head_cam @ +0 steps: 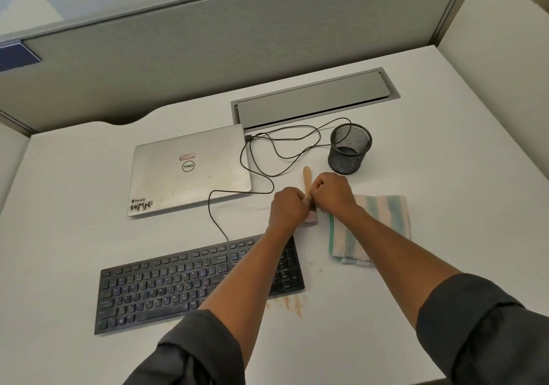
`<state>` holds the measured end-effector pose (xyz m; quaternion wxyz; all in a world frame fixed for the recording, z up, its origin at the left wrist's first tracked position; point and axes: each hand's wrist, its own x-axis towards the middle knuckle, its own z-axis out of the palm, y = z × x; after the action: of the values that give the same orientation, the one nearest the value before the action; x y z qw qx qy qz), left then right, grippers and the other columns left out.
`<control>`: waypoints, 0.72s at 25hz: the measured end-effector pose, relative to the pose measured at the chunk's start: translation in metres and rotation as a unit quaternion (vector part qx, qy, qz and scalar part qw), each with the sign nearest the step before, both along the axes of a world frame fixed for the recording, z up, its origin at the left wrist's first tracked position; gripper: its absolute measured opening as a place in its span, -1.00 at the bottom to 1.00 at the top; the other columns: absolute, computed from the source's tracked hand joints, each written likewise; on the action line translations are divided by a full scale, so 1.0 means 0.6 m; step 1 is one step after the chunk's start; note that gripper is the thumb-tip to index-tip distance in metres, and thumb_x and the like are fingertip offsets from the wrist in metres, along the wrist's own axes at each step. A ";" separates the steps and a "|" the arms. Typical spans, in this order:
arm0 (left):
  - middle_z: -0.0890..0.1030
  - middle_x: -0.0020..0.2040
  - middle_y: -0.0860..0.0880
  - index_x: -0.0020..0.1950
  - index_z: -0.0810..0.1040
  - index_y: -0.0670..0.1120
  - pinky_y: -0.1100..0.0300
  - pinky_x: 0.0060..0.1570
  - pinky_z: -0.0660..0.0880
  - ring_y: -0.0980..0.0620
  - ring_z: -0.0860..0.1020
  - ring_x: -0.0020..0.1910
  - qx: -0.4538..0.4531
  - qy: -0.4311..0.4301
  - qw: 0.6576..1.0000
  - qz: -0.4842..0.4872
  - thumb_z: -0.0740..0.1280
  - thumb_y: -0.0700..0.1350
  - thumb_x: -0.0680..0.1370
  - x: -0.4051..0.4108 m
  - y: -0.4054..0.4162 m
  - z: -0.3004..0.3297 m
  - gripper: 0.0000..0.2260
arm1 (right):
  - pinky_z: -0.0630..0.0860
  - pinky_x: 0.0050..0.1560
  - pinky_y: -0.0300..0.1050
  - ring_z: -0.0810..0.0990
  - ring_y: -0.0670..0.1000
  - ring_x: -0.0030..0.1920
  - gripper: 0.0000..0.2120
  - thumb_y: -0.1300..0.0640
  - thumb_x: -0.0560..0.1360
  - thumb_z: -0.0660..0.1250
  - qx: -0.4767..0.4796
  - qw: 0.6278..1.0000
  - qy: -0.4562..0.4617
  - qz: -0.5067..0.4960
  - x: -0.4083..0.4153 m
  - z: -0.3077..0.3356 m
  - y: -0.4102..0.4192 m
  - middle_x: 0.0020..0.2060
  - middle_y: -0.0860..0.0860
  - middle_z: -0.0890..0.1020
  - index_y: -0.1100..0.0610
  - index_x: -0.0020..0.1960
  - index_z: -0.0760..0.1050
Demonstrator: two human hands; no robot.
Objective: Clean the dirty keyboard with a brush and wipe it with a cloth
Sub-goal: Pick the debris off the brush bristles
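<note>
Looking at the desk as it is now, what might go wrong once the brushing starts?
Both the left hand and right hand grip the brush beyond the keyboard. Sweeping could snag the cable running to the laptop. Debris might spread past the brown stains on the desk.

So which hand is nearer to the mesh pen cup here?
The right hand. It grips the brush just in front of the mesh pen cup, close but not touching. The left hand, also on the brush, sits further to the cup's left and nearer the keyboard.
</note>
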<state>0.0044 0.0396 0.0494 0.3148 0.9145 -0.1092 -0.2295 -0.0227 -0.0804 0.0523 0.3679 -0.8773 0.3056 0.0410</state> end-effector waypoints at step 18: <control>0.59 0.23 -0.12 0.31 0.54 -0.12 -0.01 0.11 0.50 -0.13 0.57 0.17 0.033 -0.129 0.987 -0.095 0.30 0.01 0.62 -0.062 -0.042 0.059 -0.68 | 0.42 0.02 -0.05 0.53 0.14 0.08 -0.75 0.21 0.46 0.40 -0.109 0.990 -0.093 0.013 -0.110 0.018 -0.087 0.00 0.04 0.63 0.09 0.13 0.55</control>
<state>-0.0327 0.0144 0.0850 0.2448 0.9316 -0.2281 -0.1421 -0.0888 -0.1324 0.0634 0.2966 -0.9159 0.2613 -0.0699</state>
